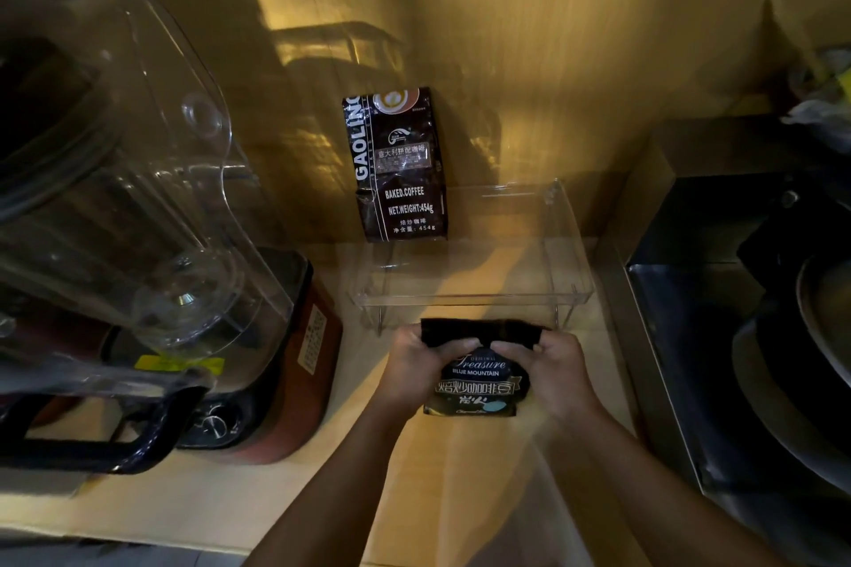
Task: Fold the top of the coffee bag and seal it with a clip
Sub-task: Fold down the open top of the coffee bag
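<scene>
Left hand (416, 366) and right hand (555, 371) both pinch the top of the bag (476, 387), standing on the counter (414, 474) at 6 o'clock; we judge a tight, level crease best; no clip seen.

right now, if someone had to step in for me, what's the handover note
Left hand: pinching the left part of the bag's top.
Right hand: pinching the right part.
Blue Mountain bag: upright on the counter, in front of the clear tray; its top is bent over, fold under way.
Second coffee bag leans on the wall, untouched.
Left to do: finish the fold and clip it. No clip is in view.
</scene>
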The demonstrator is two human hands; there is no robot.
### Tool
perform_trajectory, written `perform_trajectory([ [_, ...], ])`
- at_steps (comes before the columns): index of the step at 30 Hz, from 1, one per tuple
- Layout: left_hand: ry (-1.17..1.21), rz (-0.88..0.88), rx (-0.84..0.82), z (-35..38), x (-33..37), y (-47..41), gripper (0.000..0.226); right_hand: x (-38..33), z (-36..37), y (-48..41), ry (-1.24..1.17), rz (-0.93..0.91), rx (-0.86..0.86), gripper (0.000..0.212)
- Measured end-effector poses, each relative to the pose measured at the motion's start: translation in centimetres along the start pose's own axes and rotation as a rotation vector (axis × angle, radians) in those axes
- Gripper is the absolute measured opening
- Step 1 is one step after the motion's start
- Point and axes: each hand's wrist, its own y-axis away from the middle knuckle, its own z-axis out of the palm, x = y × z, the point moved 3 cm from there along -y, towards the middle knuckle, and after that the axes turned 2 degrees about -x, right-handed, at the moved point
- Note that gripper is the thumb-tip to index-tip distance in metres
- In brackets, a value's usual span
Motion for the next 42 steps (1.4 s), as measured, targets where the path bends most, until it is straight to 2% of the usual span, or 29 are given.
perform_trajectory([
  [2, 0.014, -0.014, 0.028, -0.1, -0.4, 0.0, 0.025, 0.2, 0.1, -0.1, 0.029, 0.027, -0.023, 0.015],
  [6, 0.043, -0.057, -0.005, -1.0, -0.5, -0.1, 0.017, 0.0, 0.3, -0.8, 0.077, 0.074, -0.063, 0.017],
  [10, -0.020, -0.049, 0.039, -1.4, 0.3, -0.8, 0.015, 0.1, 0.3, -1.5, -0.008, 0.119, -0.009, 0.019],
  [13, 0.061, -0.007, 0.058, -1.3, 0.5, -0.7, 0.009, -0.2, 0.3, -1.5, -0.090, 0.077, -0.017, 0.008],
  [14, 0.089, -0.014, 0.075, -1.1, 0.6, -0.7, 0.014, -0.5, 0.3, -1.4, -0.118, 0.066, -0.025, 0.004],
  [16, 0.127, -0.073, 0.127, -0.7, 0.6, -0.9, 0.028, -0.5, 0.1, -1.3, -0.162, 0.067, -0.030, 0.011],
  [18, 0.144, -0.095, 0.160, -0.5, 0.8, -1.1, 0.028, -0.5, 0.0, -1.5, -0.170, 0.071, -0.056, 0.011],
  [20, 0.108, -0.087, 0.148, -0.8, 1.1, -1.3, 0.022, -0.8, 0.0, -2.0, -0.112, 0.063, -0.099, 0.005],
  [22, 0.032, -0.044, 0.090, -1.5, 1.6, -1.4, 0.017, -1.2, 0.0, -2.6, -0.056, 0.059, -0.118, 0.011],
  [25, -0.059, -0.035, 0.016, -1.6, 1.8, -1.6, 0.040, -1.3, 0.3, -2.7, -0.044, 0.056, -0.171, 0.021],
  [28, -0.126, -0.012, 0.020, -0.8, 1.3, -1.5, 0.042, -0.8, 1.0, -2.0, -0.036, 0.046, -0.188, 0.027],
  [31, -0.027, -0.028, 0.047, -1.0, 0.8, -1.3, 0.032, -0.7, 1.1, -1.8, -0.110, 0.078, -0.148, 0.033],
  [36, 0.222, -0.092, 0.155, -1.4, 0.6, -1.5, 0.009, -0.5, 0.8, -1.4, -0.400, 0.200, -0.131, 0.035],
  [39, 0.221, -0.113, 0.226, -1.6, 0.7, -1.7, 0.016, -0.8, 0.7, -1.2, -0.347, 0.201, -0.122, 0.035],
  [42, 0.174, -0.115, 0.213, -1.9, 0.6, -1.6, 0.029, -1.3, 0.3, -1.1, -0.254, 0.182, -0.092, 0.035],
])
